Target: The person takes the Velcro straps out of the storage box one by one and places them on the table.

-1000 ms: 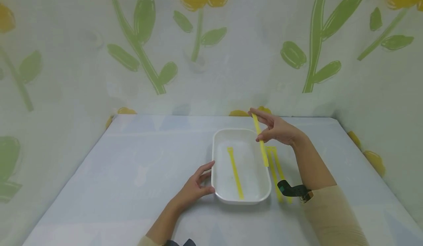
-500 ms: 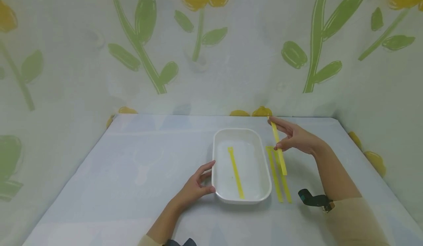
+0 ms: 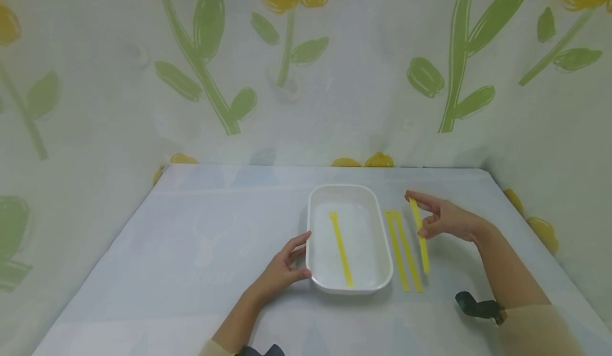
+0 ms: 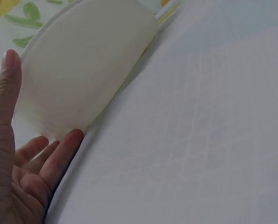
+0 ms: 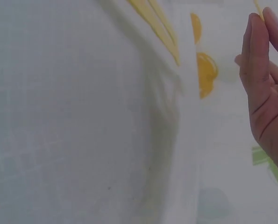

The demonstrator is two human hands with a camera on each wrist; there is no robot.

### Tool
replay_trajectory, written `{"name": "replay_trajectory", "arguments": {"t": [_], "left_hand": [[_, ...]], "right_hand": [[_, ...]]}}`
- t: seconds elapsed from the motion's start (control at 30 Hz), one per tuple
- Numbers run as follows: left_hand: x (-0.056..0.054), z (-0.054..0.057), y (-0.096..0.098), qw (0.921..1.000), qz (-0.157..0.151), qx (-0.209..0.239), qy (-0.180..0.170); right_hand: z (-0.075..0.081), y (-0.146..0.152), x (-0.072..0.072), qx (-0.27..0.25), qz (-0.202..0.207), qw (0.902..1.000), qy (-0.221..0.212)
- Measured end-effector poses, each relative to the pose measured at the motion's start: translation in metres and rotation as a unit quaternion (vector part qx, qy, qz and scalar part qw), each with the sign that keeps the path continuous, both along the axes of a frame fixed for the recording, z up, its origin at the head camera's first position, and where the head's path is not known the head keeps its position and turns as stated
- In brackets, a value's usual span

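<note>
A white tray (image 3: 351,291) stands on the table, with one thin yellow strip (image 3: 341,249) lying lengthwise inside. My left hand (image 3: 284,271) rests on the tray's left wall; in the left wrist view the thumb lies along the rim and the fingertips (image 4: 73,135) touch low on the wall. My right hand (image 3: 444,219) pinches another yellow strip (image 3: 424,257) between thumb and fingers, slanted, to the right of the tray. In the right wrist view only a short piece of that held strip (image 5: 257,5) shows above the fingers.
Two more yellow strips (image 3: 406,249) with wider far ends lie side by side on the table (image 3: 215,249), between the tray and the right hand. A wall (image 3: 354,79) printed with flowers and leaves rises behind the table and on both sides.
My right hand has moved from over the tray's right rim rightward, toward me and lower, carrying its strip past the two lying strips. The left hand and the tray have stayed put.
</note>
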State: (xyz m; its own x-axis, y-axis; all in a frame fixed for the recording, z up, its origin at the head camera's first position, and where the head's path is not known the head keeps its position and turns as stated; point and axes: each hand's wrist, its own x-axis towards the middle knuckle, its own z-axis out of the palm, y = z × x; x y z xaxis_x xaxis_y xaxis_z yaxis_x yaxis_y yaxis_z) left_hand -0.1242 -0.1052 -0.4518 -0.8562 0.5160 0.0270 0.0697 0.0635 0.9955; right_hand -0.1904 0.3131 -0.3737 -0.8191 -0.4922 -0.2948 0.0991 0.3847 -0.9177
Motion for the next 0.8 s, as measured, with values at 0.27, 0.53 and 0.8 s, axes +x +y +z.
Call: {"name": "replay_trajectory", "arguments": {"t": [0.27, 0.53, 0.8], "left_hand": [[-0.001, -0.001, -0.002, 1.0, -0.003, -0.005, 0.006], [-0.003, 0.0, -0.002, 0.9999, 0.009, -0.014, 0.001], [-0.003, -0.003, -0.001, 1.0, 0.004, -0.007, -0.004]], "right_hand": [[-0.02, 0.008, 0.007, -0.013, 0.012, 0.9995, -0.027], [-0.036, 0.006, 0.008, 0.026, -0.013, 0.9996, 0.001], [-0.043, 0.004, 0.011, 0.097, -0.037, 0.9904, 0.092]]}}
